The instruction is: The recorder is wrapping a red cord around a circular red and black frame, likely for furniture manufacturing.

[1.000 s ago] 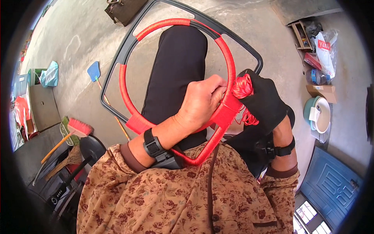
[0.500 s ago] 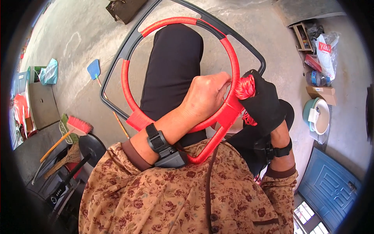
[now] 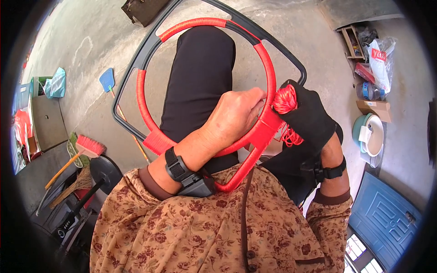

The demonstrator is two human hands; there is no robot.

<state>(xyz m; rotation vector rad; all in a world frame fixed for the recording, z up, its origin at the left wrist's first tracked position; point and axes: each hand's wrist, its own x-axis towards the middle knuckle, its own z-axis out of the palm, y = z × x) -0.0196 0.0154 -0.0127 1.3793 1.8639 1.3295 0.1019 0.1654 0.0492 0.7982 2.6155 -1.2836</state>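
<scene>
The black frame (image 3: 144,54) extends over a dark-trousered leg (image 3: 198,84), its round inner ring (image 3: 271,75) mostly wound in red cord. Taking that ring as a clock face, the bare left grip (image 3: 233,113) lies inside it, toward four o'clock, its fingers curled nearly closed at the inner edge near three; its fingertips are partly hidden, so I cannot tell whether a strand is pinched. The right grip (image 3: 309,111), in a black glove, sits just outside between three and four, fingers folded firmly around a red cord bundle (image 3: 285,101) that bulges out at its ten o'clock. Loose cord loops (image 3: 291,136) hang at the same grip's seven o'clock.
</scene>
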